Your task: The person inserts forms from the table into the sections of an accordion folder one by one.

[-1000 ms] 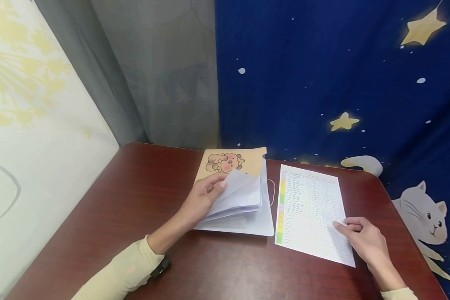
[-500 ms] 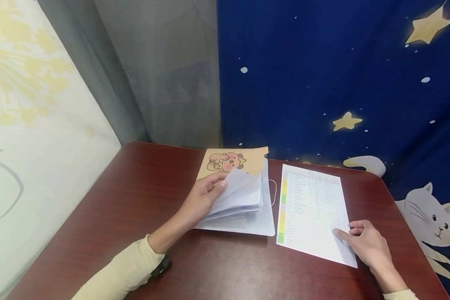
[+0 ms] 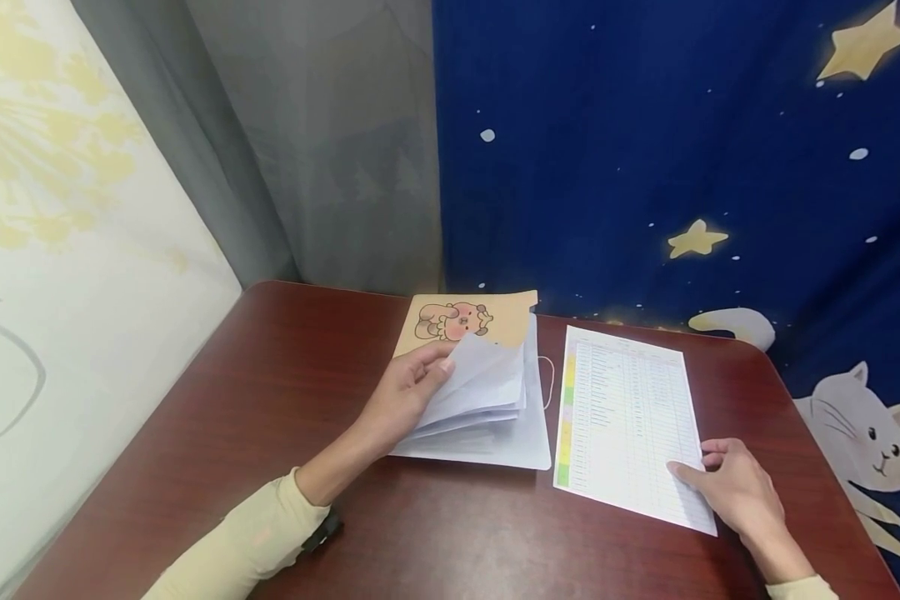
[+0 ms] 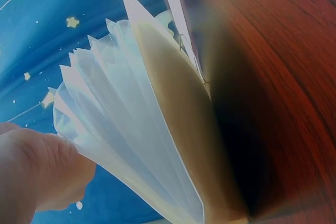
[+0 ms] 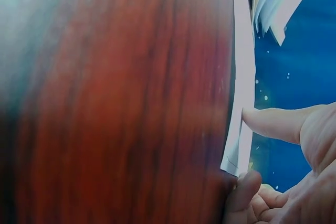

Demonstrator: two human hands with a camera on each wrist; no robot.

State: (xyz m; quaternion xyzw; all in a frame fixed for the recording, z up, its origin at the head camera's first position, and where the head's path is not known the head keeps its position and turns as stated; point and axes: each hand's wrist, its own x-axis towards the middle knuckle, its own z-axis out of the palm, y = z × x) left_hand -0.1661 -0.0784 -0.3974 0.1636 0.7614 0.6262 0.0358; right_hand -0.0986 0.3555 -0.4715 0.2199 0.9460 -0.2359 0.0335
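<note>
My left hand pinches the loose corner of the clear plastic sleeves in a tan folder with a cartoon animal on its cover. The sleeves, with white paper in them, stand lifted and fanned apart in the left wrist view, the thumb at their outer edge. To the right, my right hand holds the right edge of a printed sheet of paper, thumb on top and the other fingers at the edge. The sheet bears a table with a coloured strip down its left side.
Both papers and folder are on a dark red wooden table. A thin white elastic loop sticks out from the folder's right side. Behind the table hang a grey curtain and a blue curtain with stars.
The head view has shifted slightly. The left hand keeps its hold on the sleeves, and the right hand stays at the sheet's edge with hardly any movement.
</note>
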